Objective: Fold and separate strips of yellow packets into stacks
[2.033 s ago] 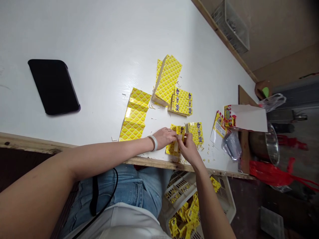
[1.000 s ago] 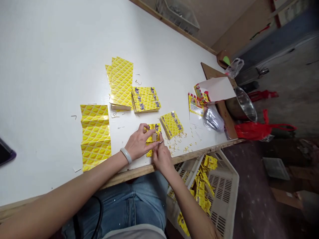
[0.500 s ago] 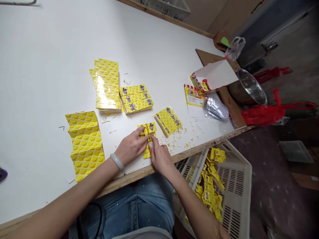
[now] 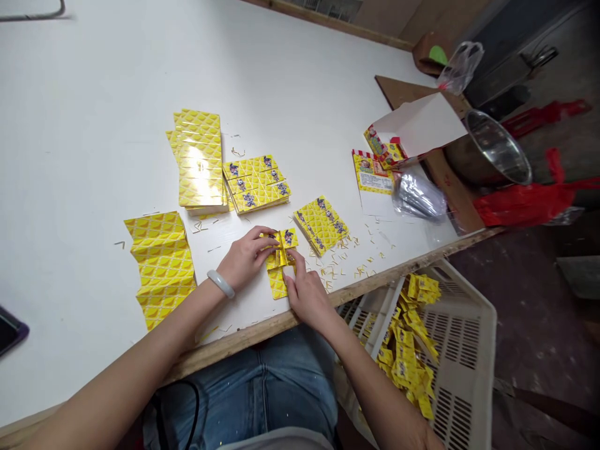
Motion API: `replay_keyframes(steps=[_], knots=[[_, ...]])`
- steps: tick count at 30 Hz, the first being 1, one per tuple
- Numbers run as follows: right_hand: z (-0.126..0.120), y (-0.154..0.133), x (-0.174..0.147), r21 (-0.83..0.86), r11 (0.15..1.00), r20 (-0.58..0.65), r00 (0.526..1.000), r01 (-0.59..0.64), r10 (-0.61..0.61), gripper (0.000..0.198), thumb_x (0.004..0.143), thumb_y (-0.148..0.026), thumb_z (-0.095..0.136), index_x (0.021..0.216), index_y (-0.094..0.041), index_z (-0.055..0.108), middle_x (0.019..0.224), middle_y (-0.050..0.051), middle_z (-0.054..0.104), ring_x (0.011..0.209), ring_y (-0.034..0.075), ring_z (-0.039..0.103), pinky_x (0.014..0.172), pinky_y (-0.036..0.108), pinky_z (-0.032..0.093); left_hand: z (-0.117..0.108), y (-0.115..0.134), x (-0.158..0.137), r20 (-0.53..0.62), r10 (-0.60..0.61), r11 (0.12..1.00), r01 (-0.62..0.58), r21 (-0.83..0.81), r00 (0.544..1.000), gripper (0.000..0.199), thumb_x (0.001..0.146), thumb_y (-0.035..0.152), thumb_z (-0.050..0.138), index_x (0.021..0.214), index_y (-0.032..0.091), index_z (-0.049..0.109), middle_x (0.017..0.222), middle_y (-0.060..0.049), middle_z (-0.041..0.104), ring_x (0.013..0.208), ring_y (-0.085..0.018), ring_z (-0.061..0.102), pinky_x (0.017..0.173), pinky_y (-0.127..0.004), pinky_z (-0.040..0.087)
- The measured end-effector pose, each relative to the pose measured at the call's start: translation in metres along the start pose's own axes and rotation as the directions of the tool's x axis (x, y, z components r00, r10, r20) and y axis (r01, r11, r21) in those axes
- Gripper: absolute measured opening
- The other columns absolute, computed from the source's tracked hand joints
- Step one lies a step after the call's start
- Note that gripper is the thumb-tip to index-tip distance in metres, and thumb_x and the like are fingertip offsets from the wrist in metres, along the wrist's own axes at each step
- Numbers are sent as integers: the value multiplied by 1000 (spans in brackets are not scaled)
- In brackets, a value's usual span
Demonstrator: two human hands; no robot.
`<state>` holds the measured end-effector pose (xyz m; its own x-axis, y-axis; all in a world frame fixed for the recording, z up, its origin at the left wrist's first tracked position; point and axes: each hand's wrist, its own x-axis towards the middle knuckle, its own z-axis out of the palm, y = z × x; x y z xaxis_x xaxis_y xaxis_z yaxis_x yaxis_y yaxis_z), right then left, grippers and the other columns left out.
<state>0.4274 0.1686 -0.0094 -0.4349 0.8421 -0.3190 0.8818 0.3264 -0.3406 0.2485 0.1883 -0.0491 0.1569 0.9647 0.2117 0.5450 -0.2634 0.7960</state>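
Note:
Both hands work on a small yellow printed card (image 4: pixel 279 285) near the table's front edge. My left hand (image 4: pixel 246 256), with a pale bangle at the wrist, pinches the card's left upper part. From the right, my right hand (image 4: pixel 307 290) grips its edge with thumb and forefinger. Flaps of the card stand partly folded up between the fingers. Right of it lies a stack of yellow cards with cartoon figures (image 4: pixel 322 225). Behind sits a wider stack of similar printed cards (image 4: pixel 257 182), beside a tall pile of yellow patterned sheets (image 4: pixel 200 159). A creased yellow sheet (image 4: pixel 164 265) lies at left.
Small V-shaped scraps (image 4: pixel 335 267) litter the table near the right stack. An opened box (image 4: pixel 422 128), a clear plastic bag (image 4: pixel 419 197) and a metal bowl (image 4: pixel 499 150) are at right. Below the edge, a plastic crate (image 4: pixel 469 350) holds folded yellow pieces. A dark phone-like object (image 4: pixel 10 331) lies far left.
The card's flaps have opened apart and stand up more between my fingers. My right hand has shifted slightly right. The whole view has swung a little.

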Motion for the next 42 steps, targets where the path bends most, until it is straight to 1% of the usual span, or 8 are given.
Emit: replay_keyframes(steps=[5,11,16,23,26,30,32,42], knots=[[1,0,-1,30,998,-47,998,50,-49,53,90,-16,33,139,-11,15,116,13,60,75,21,62,80,34,39,0,-3,6,15,-37,998,38,-45,999,18,86,23,51,94,24,67,115,-4,56,93,-16,60,84,-34,51],[-1,1,1,9,998,-18,997,70,-70,46,90,-17,33,134,-13,22,115,13,60,78,22,63,78,34,40,-1,7,0,64,-62,987,71,-145,996,25,83,24,51,103,18,64,122,-11,47,94,-18,57,77,-33,54],[1,0,1,-23,999,-27,999,46,-46,43,91,-18,33,132,-12,23,113,14,60,78,22,63,76,33,39,-3,13,-1,57,-14,1000,12,28,998,27,81,25,52,103,18,65,122,-10,48,110,-25,47,99,-44,41],[1,-2,2,-61,998,-18,999,32,-33,43,90,-19,32,132,-12,25,118,15,59,78,23,64,75,34,40,-1,16,7,40,15,953,-27,302,999,22,77,29,57,94,21,68,112,-8,54,109,-31,39,93,-49,39],[-1,-3,3,-70,997,-4,1000,20,-20,47,90,-20,33,135,-11,22,109,15,63,77,24,64,74,34,41,3,16,9,39,19,936,-32,351,999,16,80,27,55,89,22,68,106,-10,56,107,-31,39,87,-49,40],[-5,-2,4,-44,997,44,997,-56,58,65,90,-23,34,142,-8,0,83,10,68,68,25,63,65,32,40,4,8,10,72,-22,943,-4,333,997,14,81,27,57,91,22,65,102,-8,56,101,-29,41,83,-44,42],[-7,0,5,-22,997,68,995,-74,76,68,89,-25,36,143,-10,-4,78,8,68,68,24,63,61,29,39,4,5,11,79,-40,951,14,309,996,17,80,27,58,95,23,63,101,-7,55,100,-27,42,84,-43,42],[-30,8,32,130,991,222,975,-20,-9,61,78,-24,47,133,-15,22,81,6,65,67,20,60,58,25,38,7,9,2,37,49,947,-58,316,998,16,86,24,50,96,21,62,105,-9,55,102,-26,42,85,-43,40]])
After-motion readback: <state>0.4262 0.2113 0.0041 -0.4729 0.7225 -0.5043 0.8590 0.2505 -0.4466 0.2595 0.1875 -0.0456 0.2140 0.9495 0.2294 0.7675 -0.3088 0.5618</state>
